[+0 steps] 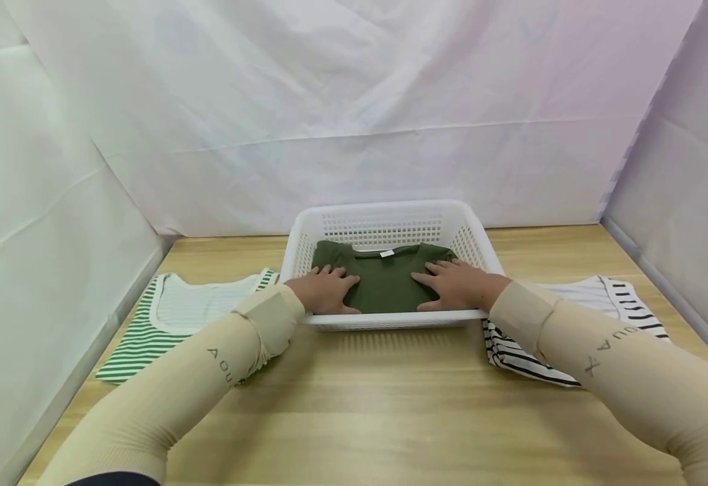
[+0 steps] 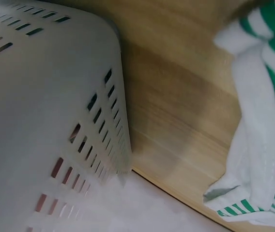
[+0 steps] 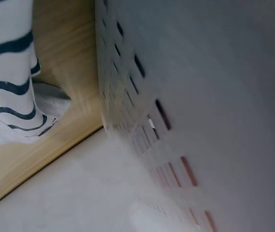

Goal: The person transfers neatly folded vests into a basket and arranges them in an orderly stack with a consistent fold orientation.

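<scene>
A dark green shirt [image 1: 387, 283] lies folded inside a white plastic basket [image 1: 384, 318], its neckline and white label toward the back wall. My left hand [image 1: 327, 290] rests on the shirt's left part with fingers spread. On the right part lies my right hand [image 1: 457, 287], its fingers also straight and spread over the cloth. Both wrists cross the basket's rim. In the left wrist view the basket's slotted outer wall [image 2: 45, 87] hides the hand; the right wrist view likewise shows mostly the basket's wall [image 3: 215, 96].
A green-and-white striped garment [image 1: 147, 344] lies folded left of the basket, partly under the left forearm. To the right is a black-and-white striped garment [image 1: 633, 307], partly covered by the right forearm. White sheeting [image 1: 360, 121] hangs behind the wooden table [image 1: 378, 418].
</scene>
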Available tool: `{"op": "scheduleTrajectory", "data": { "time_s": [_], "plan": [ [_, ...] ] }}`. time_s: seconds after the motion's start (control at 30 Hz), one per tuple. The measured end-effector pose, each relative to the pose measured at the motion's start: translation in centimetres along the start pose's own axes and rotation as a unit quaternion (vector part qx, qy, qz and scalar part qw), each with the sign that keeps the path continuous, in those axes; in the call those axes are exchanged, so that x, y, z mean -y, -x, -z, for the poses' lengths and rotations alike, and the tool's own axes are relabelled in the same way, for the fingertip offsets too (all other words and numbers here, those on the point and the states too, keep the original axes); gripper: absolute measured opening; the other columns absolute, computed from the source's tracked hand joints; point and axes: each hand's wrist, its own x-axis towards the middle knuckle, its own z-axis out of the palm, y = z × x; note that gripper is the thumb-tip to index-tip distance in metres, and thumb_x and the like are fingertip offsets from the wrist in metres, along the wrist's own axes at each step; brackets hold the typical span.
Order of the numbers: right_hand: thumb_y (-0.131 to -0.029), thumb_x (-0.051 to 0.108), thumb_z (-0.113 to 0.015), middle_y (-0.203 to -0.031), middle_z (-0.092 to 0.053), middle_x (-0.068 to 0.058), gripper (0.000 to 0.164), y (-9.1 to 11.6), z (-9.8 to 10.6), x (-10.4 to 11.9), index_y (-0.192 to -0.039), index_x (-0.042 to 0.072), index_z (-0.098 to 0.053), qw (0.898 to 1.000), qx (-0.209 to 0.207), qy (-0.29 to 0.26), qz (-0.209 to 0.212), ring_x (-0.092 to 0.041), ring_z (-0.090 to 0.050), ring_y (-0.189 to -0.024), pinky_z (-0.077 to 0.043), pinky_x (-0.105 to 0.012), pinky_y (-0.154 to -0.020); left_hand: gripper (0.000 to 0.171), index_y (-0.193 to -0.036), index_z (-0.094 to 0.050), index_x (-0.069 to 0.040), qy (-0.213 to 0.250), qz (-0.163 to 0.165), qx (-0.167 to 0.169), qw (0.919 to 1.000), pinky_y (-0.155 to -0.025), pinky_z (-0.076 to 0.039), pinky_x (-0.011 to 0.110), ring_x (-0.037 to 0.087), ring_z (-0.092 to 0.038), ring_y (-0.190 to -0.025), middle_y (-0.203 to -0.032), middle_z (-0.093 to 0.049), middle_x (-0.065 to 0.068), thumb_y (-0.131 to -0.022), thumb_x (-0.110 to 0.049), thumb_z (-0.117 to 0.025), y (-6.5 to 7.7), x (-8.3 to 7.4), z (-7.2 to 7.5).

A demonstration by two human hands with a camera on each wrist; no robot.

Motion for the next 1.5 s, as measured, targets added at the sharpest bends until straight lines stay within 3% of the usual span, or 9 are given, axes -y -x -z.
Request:
{"op": "scheduleTrajectory", "data": {
  "time_s": [0.57, 0.7, 0.77, 0.9, 0.97, 1.03, 1.13, 1.33, 1.5],
  "plan": [
    [-0.100, 0.053, -0.053, -0.157, -0.034, -0.028, 0.073, 1.1, 0.0, 0.5, -0.155, 0.009, -0.036, 1.000, -0.008, -0.023, 0.002, -0.047, -0.035, -0.144, -0.025, -0.063, -0.117, 0.079, -0.160, -0.025, -0.020, -0.006, 0.012, 0.015, 0.9998, -0.124, -0.019, 0.055, 0.042, -0.021, -0.152, -0.166, -0.021, 0.015, -0.098, -0.062, -0.049, 0.9, -1.2, 0.2],
    [-0.101, 0.045, -0.056, -0.150, -0.048, -0.021, 0.061, 1.9, 0.3, -0.2, -0.149, 0.008, -0.047, 0.993, -0.086, -0.073, 0.014, -0.042, -0.046, -0.138, -0.036, -0.059, -0.113, 0.079, -0.160, -0.024, -0.021, -0.016, 0.008, 0.020, 0.9996, -0.124, -0.019, 0.054, 0.042, -0.022, -0.152, -0.166, -0.022, 0.015, -0.098, -0.063, -0.048, 0.6, -1.6, -0.1],
    [-0.101, 0.034, -0.058, -0.138, -0.060, -0.017, 0.046, 3.1, 1.2, -0.9, -0.138, 0.006, -0.058, 0.980, -0.171, -0.100, 0.022, -0.037, -0.055, -0.129, -0.044, -0.056, -0.107, 0.079, -0.161, -0.023, -0.021, -0.021, 0.005, 0.023, 0.9995, -0.124, -0.019, 0.054, 0.042, -0.021, -0.152, -0.166, -0.021, 0.015, -0.098, -0.064, -0.047, 0.3, -1.8, -0.1],
    [-0.097, 0.015, -0.061, -0.111, -0.071, -0.013, 0.017, 6.7, 3.5, -2.9, -0.109, 0.006, -0.069, 0.932, -0.346, -0.110, 0.002, -0.032, -0.064, -0.107, -0.052, -0.053, -0.092, 0.080, -0.161, -0.022, -0.021, -0.019, 0.006, 0.027, 0.9994, -0.124, -0.018, 0.055, 0.043, -0.021, -0.152, -0.166, -0.019, 0.015, -0.098, -0.064, -0.046, 0.1, -2.1, 0.1],
    [-0.094, 0.010, -0.061, -0.102, -0.071, -0.013, 0.010, 8.6, 3.9, -4.4, -0.099, 0.007, -0.069, 0.908, -0.407, -0.096, -0.030, -0.031, -0.064, -0.098, -0.053, -0.052, -0.083, 0.080, -0.161, -0.021, -0.020, -0.016, 0.007, 0.028, 0.9995, -0.124, -0.018, 0.056, 0.043, -0.020, -0.152, -0.166, -0.019, 0.016, -0.098, -0.064, -0.046, 0.1, -2.2, 0.3],
    [-0.095, 0.010, -0.058, -0.099, -0.070, -0.014, 0.012, 10.4, 3.5, -6.3, -0.096, 0.006, -0.069, 0.899, -0.424, -0.087, -0.069, -0.031, -0.063, -0.093, -0.052, -0.051, -0.078, 0.080, -0.161, -0.021, -0.020, -0.013, 0.006, 0.028, 0.9995, -0.124, -0.018, 0.056, 0.044, -0.019, -0.152, -0.167, -0.018, 0.016, -0.098, -0.063, -0.046, 0.0, -2.2, 0.5],
    [-0.094, 0.011, -0.056, -0.093, -0.070, -0.013, 0.015, 12.5, 1.6, -9.1, -0.093, 0.006, -0.070, 0.908, -0.399, -0.072, -0.104, -0.030, -0.063, -0.088, -0.050, -0.050, -0.075, 0.080, -0.161, -0.022, -0.019, -0.014, 0.002, 0.024, 0.9996, -0.123, -0.018, 0.057, 0.045, -0.019, -0.152, -0.166, -0.019, 0.017, -0.099, -0.062, -0.047, -0.1, -2.3, 0.9],
    [-0.094, 0.031, -0.069, -0.124, -0.061, -0.028, 0.044, 15.1, -4.4, -12.2, -0.126, 0.002, -0.063, 0.965, -0.227, -0.096, -0.086, -0.047, -0.058, -0.113, -0.048, -0.065, -0.089, 0.080, -0.161, -0.022, -0.018, -0.009, 0.000, 0.028, 0.9996, -0.123, -0.018, 0.058, 0.046, -0.019, -0.151, -0.166, -0.018, 0.018, -0.099, -0.061, -0.047, -0.1, -2.5, 1.3],
    [-0.085, 0.047, -0.076, -0.144, -0.042, -0.036, 0.079, 16.7, -8.3, -13.1, -0.145, 0.005, -0.048, 0.977, -0.157, -0.128, -0.069, -0.058, -0.045, -0.126, -0.042, -0.072, -0.092, 0.080, -0.161, -0.021, -0.018, 0.001, -0.004, 0.031, 0.9995, -0.123, -0.017, 0.057, 0.046, -0.017, -0.152, -0.166, -0.017, 0.018, -0.099, -0.061, -0.047, 0.1, -2.7, 1.2]
  ]
}}
